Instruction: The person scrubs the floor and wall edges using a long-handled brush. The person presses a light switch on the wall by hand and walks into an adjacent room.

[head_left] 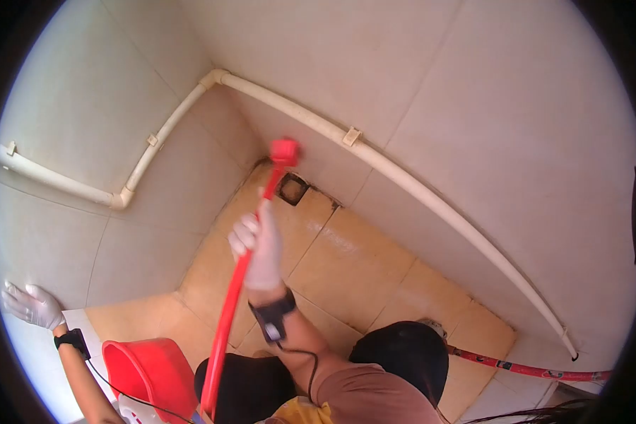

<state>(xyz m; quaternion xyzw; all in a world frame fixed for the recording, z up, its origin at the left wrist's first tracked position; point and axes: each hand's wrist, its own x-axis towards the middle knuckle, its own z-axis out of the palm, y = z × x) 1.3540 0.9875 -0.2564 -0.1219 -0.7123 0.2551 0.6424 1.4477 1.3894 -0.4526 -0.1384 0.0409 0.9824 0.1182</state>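
My right hand (260,247), in a white glove, is closed around the red shaft of a long-handled brush (227,318). Its blocky red head is slightly blurred and sits in front of the wall near the corner, above a square floor drain (292,189); I cannot make out bristles. The lower end of the shaft passes down beside my leg. At the far left, my left hand (34,306), also gloved, rests with fingers apart against the tiled wall. Just below and right of it stands a red bucket (152,378).
A cream pipe (431,201) runs along both walls on clips and bends at the corner. Yellow-tan floor tiles (353,261) show dark grime along the wall edge. My knees (403,360) are at the bottom. A red patterned strip or pole (523,367) lies at lower right.
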